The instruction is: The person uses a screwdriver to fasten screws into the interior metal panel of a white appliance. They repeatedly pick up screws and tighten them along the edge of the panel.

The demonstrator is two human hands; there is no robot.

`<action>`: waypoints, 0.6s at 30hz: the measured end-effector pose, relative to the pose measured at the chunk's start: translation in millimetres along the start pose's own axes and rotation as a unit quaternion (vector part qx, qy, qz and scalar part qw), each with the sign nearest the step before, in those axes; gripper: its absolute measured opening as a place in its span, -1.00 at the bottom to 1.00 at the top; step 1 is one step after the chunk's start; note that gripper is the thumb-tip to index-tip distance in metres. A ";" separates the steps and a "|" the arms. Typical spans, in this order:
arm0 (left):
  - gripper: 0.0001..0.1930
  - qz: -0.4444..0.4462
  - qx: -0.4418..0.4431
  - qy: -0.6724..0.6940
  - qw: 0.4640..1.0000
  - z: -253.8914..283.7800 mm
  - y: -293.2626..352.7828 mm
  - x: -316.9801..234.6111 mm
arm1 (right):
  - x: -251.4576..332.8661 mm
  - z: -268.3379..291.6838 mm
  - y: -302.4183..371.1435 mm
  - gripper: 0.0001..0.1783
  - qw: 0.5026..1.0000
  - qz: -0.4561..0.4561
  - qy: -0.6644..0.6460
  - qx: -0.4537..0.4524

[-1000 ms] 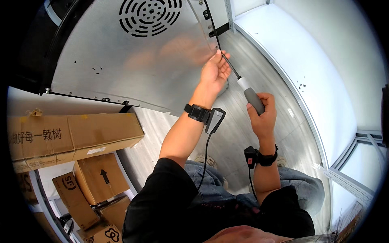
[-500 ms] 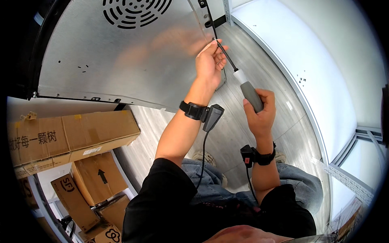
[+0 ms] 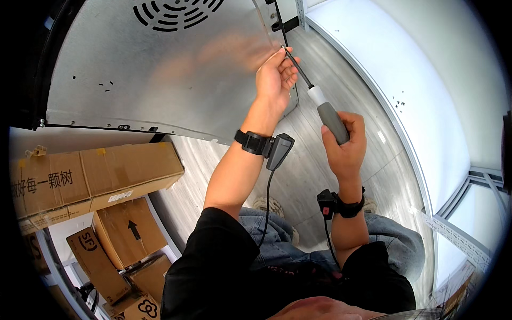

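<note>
screwdriver (image 3: pixel 325 109): we judge it light, stiff; grey handle gives the surest hold; tip at the metal panel (image 3: pixel 160 69) edge
right hand (image 3: pixel 344 146): closed round the handle
left hand (image 3: pixel 274 80): fingers curled, steadying the thin shaft

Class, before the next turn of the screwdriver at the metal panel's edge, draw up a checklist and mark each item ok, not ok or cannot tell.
1. Right hand wraps the screwdriver by its grey handle: ok.
2. Left hand steadies the shaft near the tip: ok.
3. Tip seated in a screw: cannot tell, the fingers hide it.
4. Tip reaches the right edge of the metal panel: ok.
5. Wrist-device cable hangs away from the tool: ok.
</note>
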State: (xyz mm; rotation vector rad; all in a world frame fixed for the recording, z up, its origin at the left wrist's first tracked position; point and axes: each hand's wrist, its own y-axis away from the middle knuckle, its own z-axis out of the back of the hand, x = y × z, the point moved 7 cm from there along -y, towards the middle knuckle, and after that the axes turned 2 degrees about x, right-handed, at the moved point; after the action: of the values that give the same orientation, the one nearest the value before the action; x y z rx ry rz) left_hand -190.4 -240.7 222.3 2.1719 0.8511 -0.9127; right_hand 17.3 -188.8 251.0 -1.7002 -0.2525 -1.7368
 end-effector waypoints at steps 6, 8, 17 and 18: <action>-0.79 0.001 0.022 0.008 1.000 -1.1 0.4 1.0 | 12.1 5.9 -7.2 -0.70 0.999 0.000 0.029 -0.021; -0.78 0.010 0.051 0.018 0.998 -3.9 1.0 1.7 | 15.1 7.9 -7.9 -0.70 0.999 -0.002 0.030 -0.030; -0.79 0.012 0.064 -0.009 0.998 -7.5 2.7 -0.5 | -2.7 -2.7 2.0 -0.61 0.998 -0.036 0.043 0.021; -0.80 0.009 0.056 -0.012 0.998 -6.6 2.5 -0.7 | 1.0 -4.2 4.8 -0.59 0.999 -0.037 0.008 0.011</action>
State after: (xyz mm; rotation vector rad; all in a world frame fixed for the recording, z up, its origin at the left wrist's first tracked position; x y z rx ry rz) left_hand -186.5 -237.6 227.3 2.2555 0.7849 -0.9971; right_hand 16.8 -195.2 249.8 -1.6791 -0.3315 -1.7943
